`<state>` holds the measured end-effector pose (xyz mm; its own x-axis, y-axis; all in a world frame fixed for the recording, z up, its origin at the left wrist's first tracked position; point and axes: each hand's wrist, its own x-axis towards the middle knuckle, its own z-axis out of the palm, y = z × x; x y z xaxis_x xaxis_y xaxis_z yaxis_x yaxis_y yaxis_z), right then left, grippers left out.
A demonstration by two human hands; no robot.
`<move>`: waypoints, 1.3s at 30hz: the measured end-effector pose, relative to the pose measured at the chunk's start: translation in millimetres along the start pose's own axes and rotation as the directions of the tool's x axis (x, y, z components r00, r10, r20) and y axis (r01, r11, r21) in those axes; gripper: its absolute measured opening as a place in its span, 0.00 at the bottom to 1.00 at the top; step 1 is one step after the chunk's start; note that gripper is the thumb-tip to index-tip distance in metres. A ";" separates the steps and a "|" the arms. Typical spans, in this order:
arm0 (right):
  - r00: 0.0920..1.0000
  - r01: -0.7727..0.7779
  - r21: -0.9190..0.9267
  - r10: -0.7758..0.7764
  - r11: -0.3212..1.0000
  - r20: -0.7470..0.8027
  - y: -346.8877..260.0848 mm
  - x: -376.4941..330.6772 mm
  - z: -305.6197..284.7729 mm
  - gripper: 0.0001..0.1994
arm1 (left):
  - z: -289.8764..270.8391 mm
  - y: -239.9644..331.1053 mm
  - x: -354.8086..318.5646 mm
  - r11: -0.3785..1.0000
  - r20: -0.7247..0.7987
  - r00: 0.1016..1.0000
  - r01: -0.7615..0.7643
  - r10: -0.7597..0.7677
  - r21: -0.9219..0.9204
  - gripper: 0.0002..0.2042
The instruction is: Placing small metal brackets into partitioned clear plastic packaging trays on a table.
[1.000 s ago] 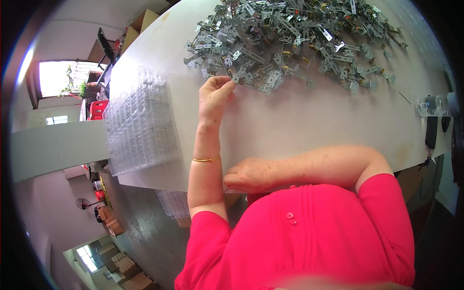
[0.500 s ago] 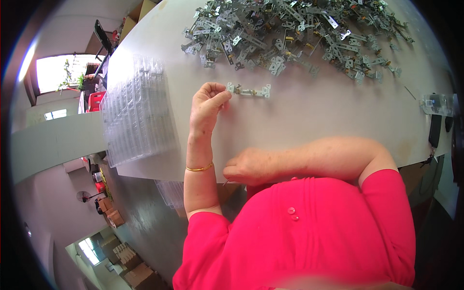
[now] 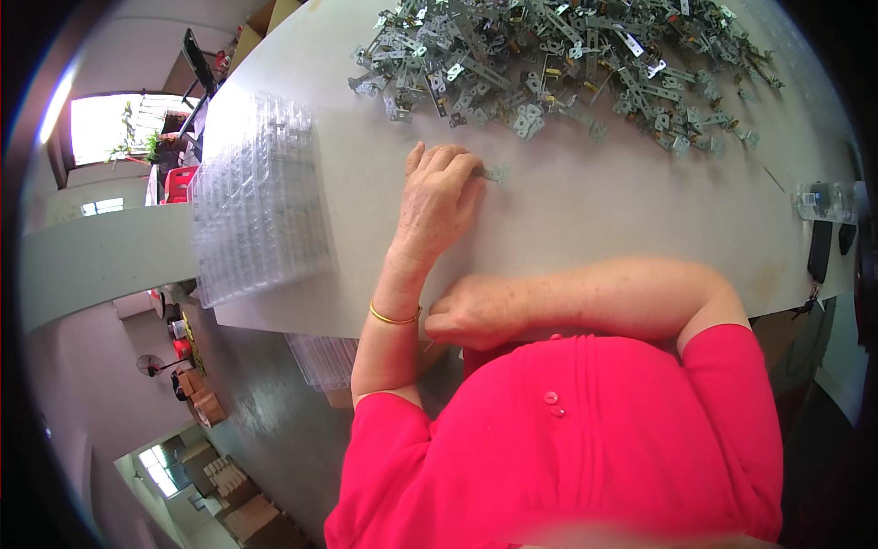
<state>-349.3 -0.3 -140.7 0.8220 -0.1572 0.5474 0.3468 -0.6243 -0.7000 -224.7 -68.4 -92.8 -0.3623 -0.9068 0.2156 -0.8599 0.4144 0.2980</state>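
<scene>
Both hands closed: left hand (image 3: 437,203) grips a metal bracket (image 3: 495,172), right hand (image 3: 476,311) fisted empty on the table (image 3: 585,220)

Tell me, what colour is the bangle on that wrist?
Gold; the thin bangle circles the left wrist, clearest in the head view.

Stack of clear plastic trays (image 3: 261,201) on the left part of the grey table (image 3: 594,229), near its edge. More clear trays (image 3: 322,359) lower down, under the table edge. Small clear packet (image 3: 823,201) at the table's right end, with dark objects (image 3: 820,252) just beside it. Red chair (image 3: 180,183) beyond the trays, by a bright window (image 3: 114,128). Below left: a standing fan (image 3: 148,366) and cardboard boxes (image 3: 247,517) on the floor.
</scene>
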 end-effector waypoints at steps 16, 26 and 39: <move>0.956 -0.203 0.470 0.277 0.859 -0.095 -14.8 18.5 -60.6 0.05 | -5.9 -28.6 7.3 -0.042 0.183 0.936 0.179 -0.302 -0.983 0.06; 0.842 -0.162 0.582 0.419 0.797 -0.340 -34.0 27.7 -131.1 0.03 | 33.8 -39.3 14.4 -0.276 0.121 0.974 0.065 -0.192 -0.959 0.11; 0.631 -0.301 0.209 0.359 0.930 -0.688 -11.7 45.0 -179.1 0.02 | 23.3 -23.9 29.3 -0.159 0.224 0.935 0.186 -0.276 -0.970 0.14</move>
<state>-397.3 -137.2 -25.7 0.3326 -0.8494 0.4097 0.1694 -0.3736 -0.9120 -223.1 -106.7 -115.2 -0.1819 -0.9792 -0.0895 0.4183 -0.1595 0.8942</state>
